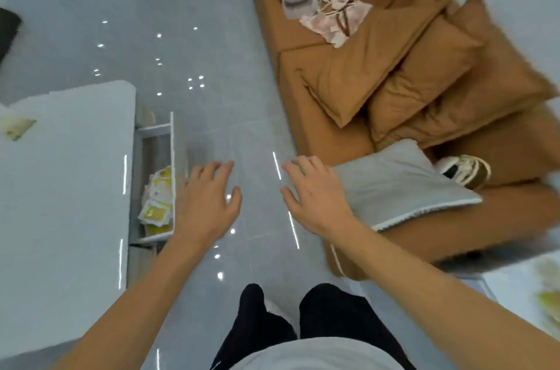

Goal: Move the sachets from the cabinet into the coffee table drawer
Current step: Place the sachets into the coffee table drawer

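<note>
Sachets (159, 203), yellow and white, lie piled in the open coffee table drawer (172, 157), at its near end; the far half of the drawer looks bare. Drawer juts out from the right side of the white coffee table (60, 203), on the left of the scene. One more sachet-like packet (16, 127) sits on the tabletop at far left, blurred, so whether it belongs to the batch is unclear.

Left hand (209, 203) hovers just right of the drawer front, fingers spread and relaxed, holding nothing. Right hand (312, 196) is out over the floor near a grey cushion (394, 184), fingers also loosely spread, empty. Neither hand touches the drawer or any sachet.

At the near right edge a white surface (515, 287) shows blurred yellowish items (548, 300); possibly more sachets at the cabinet, cannot tell for sure. Brown sofa (424, 81) with cushions fills the far right, patterned cloth (333, 18) on it, a shoe (466, 169) beside the grey cushion. Person stands on the glossy tiled floor (212, 81), dark trousers visible at the bottom.

Judgement: task well underway. A batch is already in the drawer, hands are free, drawer not yet closed. Left to do, likely: fetch whatever remains at the near right, maybe the tabletop packet, then deliver it. How many remain is not readable.
</note>
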`<state>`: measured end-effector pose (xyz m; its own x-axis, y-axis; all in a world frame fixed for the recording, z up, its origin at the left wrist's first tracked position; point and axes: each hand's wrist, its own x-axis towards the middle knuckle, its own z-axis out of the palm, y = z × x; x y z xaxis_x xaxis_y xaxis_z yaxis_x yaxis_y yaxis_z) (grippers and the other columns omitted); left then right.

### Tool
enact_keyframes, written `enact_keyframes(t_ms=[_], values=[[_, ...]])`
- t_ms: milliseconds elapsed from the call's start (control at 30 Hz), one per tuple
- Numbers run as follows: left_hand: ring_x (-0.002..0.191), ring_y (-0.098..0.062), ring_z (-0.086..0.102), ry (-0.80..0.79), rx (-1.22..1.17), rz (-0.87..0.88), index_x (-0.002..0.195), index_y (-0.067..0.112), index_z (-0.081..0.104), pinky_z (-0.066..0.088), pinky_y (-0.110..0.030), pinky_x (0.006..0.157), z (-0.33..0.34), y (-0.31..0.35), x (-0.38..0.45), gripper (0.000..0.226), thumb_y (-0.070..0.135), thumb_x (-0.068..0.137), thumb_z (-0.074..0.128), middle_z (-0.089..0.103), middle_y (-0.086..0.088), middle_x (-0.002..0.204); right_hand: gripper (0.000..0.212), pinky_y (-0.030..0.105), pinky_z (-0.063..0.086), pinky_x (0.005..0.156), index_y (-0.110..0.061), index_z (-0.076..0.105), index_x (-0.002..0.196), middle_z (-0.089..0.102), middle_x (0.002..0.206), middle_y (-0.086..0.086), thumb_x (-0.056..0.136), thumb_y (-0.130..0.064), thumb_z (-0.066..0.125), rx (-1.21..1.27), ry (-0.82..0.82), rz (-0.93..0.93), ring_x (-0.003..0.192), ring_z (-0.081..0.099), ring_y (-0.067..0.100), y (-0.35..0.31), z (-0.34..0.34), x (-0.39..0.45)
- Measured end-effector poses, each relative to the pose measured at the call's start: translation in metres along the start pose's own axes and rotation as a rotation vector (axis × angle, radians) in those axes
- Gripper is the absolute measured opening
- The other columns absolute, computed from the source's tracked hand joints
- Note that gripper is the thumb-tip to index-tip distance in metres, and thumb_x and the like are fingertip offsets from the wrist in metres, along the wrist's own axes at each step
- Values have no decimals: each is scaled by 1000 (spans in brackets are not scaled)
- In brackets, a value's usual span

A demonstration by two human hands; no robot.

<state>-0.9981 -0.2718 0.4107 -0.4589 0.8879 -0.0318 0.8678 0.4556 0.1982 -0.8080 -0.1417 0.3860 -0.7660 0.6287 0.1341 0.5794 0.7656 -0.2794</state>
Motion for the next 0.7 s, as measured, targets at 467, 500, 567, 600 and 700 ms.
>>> enact_keyframes(t_ms=[467, 500, 567, 600, 700], values=[[123, -25, 49, -173, -64, 763, 139, 28, 52, 47, -47, 90, 137, 458, -133, 51, 47, 93, 43, 56, 3, 134, 42, 42, 49, 87, -17, 57, 134, 57, 133, 2, 100, -40, 47, -72, 150, 1020, 120, 50, 26, 240, -98, -494], [124, -25, 49, -185, -56, 788, 140, 28, 51, 47, -48, 91, 147, 484, -152, 50, 46, 94, 46, 55, 3, 135, 42, 42, 49, 87, -17, 57, 135, 57, 134, 2, 100, -39, 49, -56, 155, 1060, 120, 50, 26, 249, -100, -524], [123, -26, 50, -220, -48, 826, 140, 28, 52, 48, -47, 88, 165, 535, -192, 48, 43, 95, 51, 56, 1, 135, 41, 43, 48, 88, -18, 57, 135, 55, 135, 2, 101, -40, 49, -8, 154, 1149, 122, 49, 26, 262, -103, -583], [120, -26, 50, -240, -47, 842, 140, 27, 52, 49, -46, 85, 172, 558, -212, 48, 43, 95, 51, 57, 1, 134, 41, 43, 49, 89, -18, 56, 135, 54, 135, 2, 101, -41, 49, 22, 153, 1188, 122, 48, 26, 267, -104, -611], [115, -25, 52, -295, -15, 913, 140, 27, 53, 49, -43, 80, 197, 620, -259, 49, 45, 94, 48, 58, 1, 129, 42, 44, 49, 91, -19, 55, 136, 52, 137, 3, 101, -42, 48, 69, 164, 1264, 123, 47, 27, 291, -104, -682]])
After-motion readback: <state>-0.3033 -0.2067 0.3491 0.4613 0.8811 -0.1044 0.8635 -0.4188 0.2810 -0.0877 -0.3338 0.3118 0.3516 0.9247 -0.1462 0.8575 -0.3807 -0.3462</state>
